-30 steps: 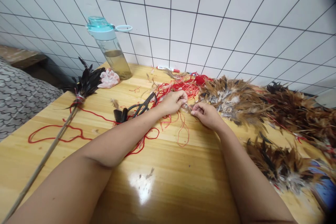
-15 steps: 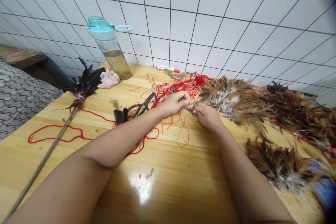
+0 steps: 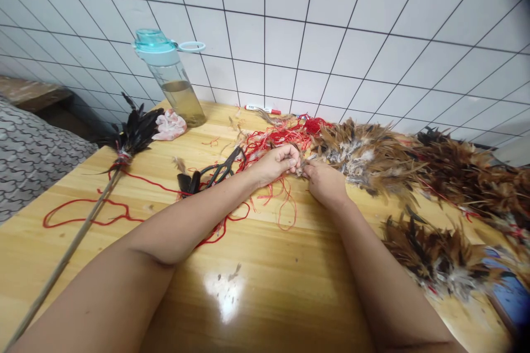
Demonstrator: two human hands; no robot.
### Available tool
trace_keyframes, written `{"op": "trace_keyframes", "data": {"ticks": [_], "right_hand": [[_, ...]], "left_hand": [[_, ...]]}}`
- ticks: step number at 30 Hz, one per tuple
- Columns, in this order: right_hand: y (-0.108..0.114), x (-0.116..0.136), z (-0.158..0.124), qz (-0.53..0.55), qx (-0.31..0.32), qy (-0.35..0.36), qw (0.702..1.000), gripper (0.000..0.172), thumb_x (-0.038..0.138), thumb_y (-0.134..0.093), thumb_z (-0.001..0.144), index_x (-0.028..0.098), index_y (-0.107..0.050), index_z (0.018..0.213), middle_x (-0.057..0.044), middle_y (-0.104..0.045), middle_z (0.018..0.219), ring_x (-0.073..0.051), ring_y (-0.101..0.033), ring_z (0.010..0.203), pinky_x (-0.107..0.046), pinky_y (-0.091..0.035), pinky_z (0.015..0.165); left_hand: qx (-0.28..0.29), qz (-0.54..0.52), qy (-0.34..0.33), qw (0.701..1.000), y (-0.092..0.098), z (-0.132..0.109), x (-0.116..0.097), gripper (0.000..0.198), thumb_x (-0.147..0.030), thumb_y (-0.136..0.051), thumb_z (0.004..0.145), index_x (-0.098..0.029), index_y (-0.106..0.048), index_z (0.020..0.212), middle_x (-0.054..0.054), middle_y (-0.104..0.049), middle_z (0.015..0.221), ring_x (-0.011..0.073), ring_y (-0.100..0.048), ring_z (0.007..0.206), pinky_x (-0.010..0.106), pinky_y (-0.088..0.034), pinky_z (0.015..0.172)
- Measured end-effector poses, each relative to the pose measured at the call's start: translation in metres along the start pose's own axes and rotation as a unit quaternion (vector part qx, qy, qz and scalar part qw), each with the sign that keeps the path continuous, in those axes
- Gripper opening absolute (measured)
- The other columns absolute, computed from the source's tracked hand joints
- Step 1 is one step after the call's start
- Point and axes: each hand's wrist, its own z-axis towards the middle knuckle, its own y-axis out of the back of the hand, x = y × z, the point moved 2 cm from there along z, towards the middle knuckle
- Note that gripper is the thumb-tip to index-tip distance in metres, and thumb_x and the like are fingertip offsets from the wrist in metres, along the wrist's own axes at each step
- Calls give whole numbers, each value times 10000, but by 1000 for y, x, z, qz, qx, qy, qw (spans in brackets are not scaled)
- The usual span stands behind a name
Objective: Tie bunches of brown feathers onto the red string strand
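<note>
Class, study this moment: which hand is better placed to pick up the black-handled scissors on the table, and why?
Probably the left hand: it lies closer to the black-handled scissors, with nothing between them. The right hand sits farther off, on the left hand's far side, beside the brown feathers.

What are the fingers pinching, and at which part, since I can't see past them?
The left hand and right hand meet in a fingertip pinch beside the feather strip. Whatever they hold looks thin, but the fingers hide it, so I can't tell.

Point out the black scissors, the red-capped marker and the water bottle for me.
Black scissors (image 3: 229, 160), head view, on the blades.
Red-capped marker (image 3: 259, 108), head view, on the white barrel.
Water bottle (image 3: 178, 100), head view, on the clear body.
</note>
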Motion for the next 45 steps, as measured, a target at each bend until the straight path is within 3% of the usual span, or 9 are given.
{"op": "trace_keyframes", "data": {"ticks": [9,14,18,23,26,32,36,40,45], "right_hand": [[2,-4,-4,11,-35,-55,998,282,272,-379,909,205,-653,892,-107,-652,917,-188,-586,787,-283,-302,560],[-2,-9,-1,187,-39,-87,978,304,350,-400,908,208,-663,856,-74,-669,873,-176,-591,775,-263,-364,628],[-9,-16,2,381,-30,-107,918,346,463,-448,863,188,-653,826,-24,-623,700,-155,-546,657,-255,-379,606],[-15,-19,2,606,1,-132,784,428,605,-520,772,183,-585,785,49,-445,556,-91,-375,481,-223,-294,485],[-16,-17,1,646,-1,-138,751,401,569,-629,696,180,-555,759,65,-408,559,-75,-336,482,-213,-254,469],[-21,-17,2,623,-21,-160,765,381,528,-664,647,173,-543,715,59,-419,549,-81,-337,509,-218,-252,476],[-27,-19,3,610,-31,-157,776,354,516,-628,670,174,-544,715,65,-398,514,-85,-318,498,-224,-251,487],[-32,-22,5,600,-61,-151,784,337,511,-602,687,185,-514,686,57,-415,525,-94,-342,512,-230,-284,512],[-29,-22,7,512,-110,-149,838,260,417,-523,734,200,-455,607,35,-439,564,-121,-406,580,-252,-343,587]], "left_hand": [[17,82,47,995,4,-2,-2,131,-240,-562,801,-144,-478,770,-2,-555,700,64,-496,590,191,-380,573],[10,72,43,996,7,-1,-1,68,-200,-509,827,-139,-489,805,15,-569,776,83,-566,667,223,-453,665],[-9,133,2,991,7,0,-9,40,-180,-486,822,-144,-496,807,13,-563,791,106,-570,758,236,-448,720],[30,321,-100,941,2,-3,-19,83,-105,-466,777,-153,-532,787,13,-586,826,119,-529,789,249,-415,756],[44,357,-131,924,-1,-4,-18,100,-99,-458,783,-156,-539,792,20,-596,837,123,-526,797,253,-412,763],[38,371,-123,920,-2,-4,-11,58,-143,-497,790,-151,-554,782,14,-580,783,117,-517,741,236,-407,701],[-15,362,-115,925,1,-3,-11,61,-138,-508,780,-152,-560,809,7,-583,795,111,-513,726,228,-399,676],[-66,388,-126,911,6,-2,-13,78,-156,-489,805,-156,-564,824,12,-588,806,123,-522,755,243,-403,699],[-73,439,-171,879,8,-2,-11,89,-157,-463,838,-163,-551,826,24,-575,814,139,-518,793,259,-404,725]]}}
